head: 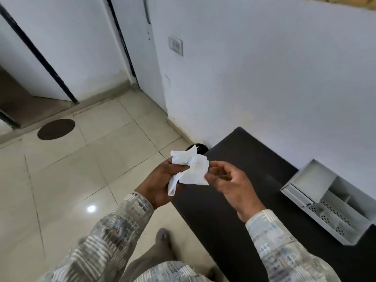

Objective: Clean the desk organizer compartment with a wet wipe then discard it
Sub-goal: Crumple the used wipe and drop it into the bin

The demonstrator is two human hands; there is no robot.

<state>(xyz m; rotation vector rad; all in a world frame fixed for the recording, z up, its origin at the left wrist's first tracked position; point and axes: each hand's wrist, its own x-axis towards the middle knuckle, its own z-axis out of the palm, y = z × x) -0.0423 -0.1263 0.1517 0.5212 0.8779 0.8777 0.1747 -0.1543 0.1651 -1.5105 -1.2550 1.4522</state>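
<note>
A crumpled white wet wipe (190,167) hangs between both hands, in the air over the left corner of the black desk (240,200). My left hand (160,180) grips its bunched left part. My right hand (230,184) pinches its right edge with thumb and fingertips. The white desk organizer (329,202) stands on the desk at the right, by the wall, with several compartments and a perforated floor; it is apart from both hands. A black round bin (200,149) shows partly behind the wipe, on the floor by the desk corner.
A white wall (264,78) runs behind the desk. Pale floor tiles (81,180) spread to the left, with a dark round mat (56,129) near a doorway. My leg and foot (160,241) are below, beside the desk edge.
</note>
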